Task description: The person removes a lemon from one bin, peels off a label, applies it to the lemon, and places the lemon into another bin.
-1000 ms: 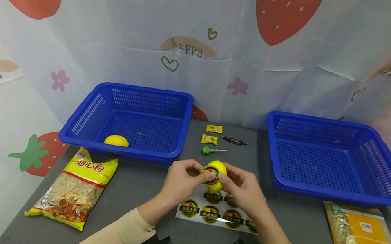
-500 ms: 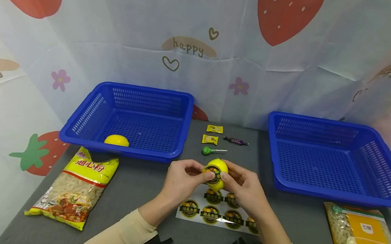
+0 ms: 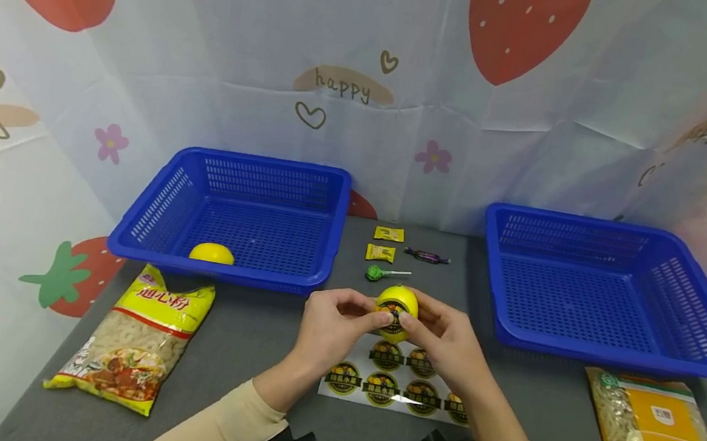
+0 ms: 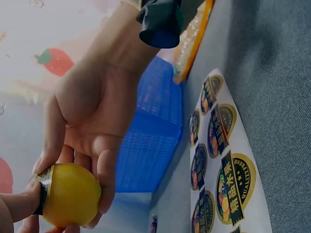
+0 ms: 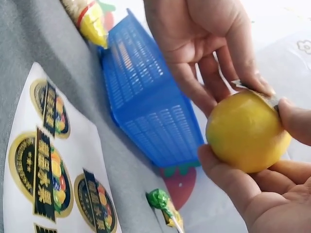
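And the lemon [image 3: 406, 299] has shifted! Against a second ago it sits slightly higher and further right, tipped so more of its top shows above the round label [image 3: 393, 308], its lower end tucked away. The left hand [image 3: 333, 326] and right hand [image 3: 453, 344] barely move, both clamped on the fruit, fingers around it, thumbs pressing the label. It's up above the sticker sheet [image 3: 396, 377], between the two baskets. Smooth, rounded yellow skin here; the label is dark and gold, one edge standing off the skin in the right wrist view. That sheet is glossy white, printed with banded discs, flat on the matte grey counter [image 3: 256, 349]. Left, a blue slatted plastic basket [image 3: 220, 268] holds another lemon [image 3: 212, 253], exactly as before.
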Demonstrator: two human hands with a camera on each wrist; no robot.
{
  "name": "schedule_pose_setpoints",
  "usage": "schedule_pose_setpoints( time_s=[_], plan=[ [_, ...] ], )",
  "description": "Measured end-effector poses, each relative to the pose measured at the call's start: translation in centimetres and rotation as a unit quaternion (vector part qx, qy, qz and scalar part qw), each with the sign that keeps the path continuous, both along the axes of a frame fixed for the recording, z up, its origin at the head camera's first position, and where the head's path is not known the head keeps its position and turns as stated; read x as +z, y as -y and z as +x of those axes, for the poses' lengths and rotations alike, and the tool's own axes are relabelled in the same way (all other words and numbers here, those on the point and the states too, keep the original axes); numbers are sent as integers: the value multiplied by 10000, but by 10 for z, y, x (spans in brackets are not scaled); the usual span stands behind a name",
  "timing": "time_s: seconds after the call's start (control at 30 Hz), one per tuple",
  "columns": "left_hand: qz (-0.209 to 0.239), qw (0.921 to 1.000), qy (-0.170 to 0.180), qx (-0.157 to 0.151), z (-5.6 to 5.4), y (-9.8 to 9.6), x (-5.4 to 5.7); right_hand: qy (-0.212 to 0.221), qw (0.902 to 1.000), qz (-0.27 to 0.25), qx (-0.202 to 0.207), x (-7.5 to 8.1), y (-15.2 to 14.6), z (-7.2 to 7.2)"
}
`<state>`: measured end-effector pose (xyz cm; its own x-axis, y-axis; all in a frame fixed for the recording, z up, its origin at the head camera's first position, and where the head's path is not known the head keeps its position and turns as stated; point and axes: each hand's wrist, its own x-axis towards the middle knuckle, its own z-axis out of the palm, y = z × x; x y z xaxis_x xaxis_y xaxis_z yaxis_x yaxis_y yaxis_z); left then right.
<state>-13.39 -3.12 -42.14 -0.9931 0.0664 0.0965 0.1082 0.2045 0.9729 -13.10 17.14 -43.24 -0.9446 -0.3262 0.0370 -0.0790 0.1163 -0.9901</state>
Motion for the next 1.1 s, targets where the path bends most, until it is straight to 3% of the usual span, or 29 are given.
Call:
schedule_pose_setpoints(
  time_s=[0.13,0.33,0.77,1.1],
  plan=[
    [176,9997,145,40,-1,0,-1,6,10000,-69,-14,0,0,0],
    [424,9985,343,54,-1,0,0,218,9980,-589,64,-2,-1,0],
    [885,9959,193,14,-2,1,-3,573,9877,-1446,165,-1,-4,-1],
    [1158,9928,310,-30,-3,2,-2,620,9855,-1562,229,0,-6,0]
  ],
)
